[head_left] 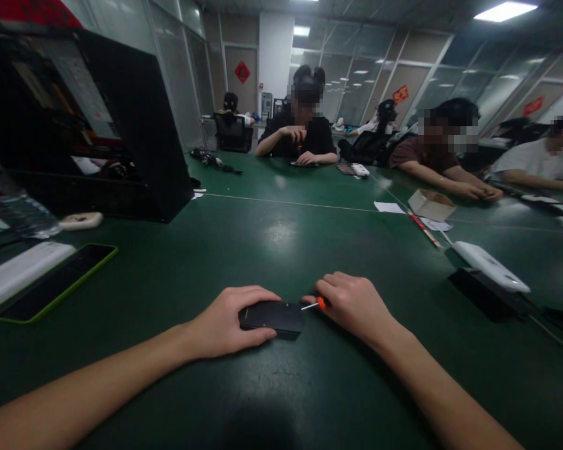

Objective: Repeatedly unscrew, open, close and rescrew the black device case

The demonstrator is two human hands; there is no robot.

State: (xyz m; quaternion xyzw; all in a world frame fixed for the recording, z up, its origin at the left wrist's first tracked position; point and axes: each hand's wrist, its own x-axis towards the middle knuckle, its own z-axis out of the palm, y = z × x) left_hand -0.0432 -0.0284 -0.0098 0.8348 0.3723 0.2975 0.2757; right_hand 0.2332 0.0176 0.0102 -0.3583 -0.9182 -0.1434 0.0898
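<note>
A flat black rectangular case (274, 317) with small screws on its top lies on the green table in front of me. My left hand (232, 322) grips it from the left, thumb along the near side and fingers over the far side. Just right of the case, my right hand (349, 306) is closed around a screwdriver (321, 304) with an orange handle. Its thin metal shaft points left, the tip close to the case's right end; whether it touches I cannot tell. The palm hides most of the handle.
At left stand an open black computer case (136, 125), a phone with a green edge (89, 262) and a clear plastic bottle (19, 209). A white device (490, 265) and a small open box (431, 205) lie at right. Several people sit around the green table (281, 256).
</note>
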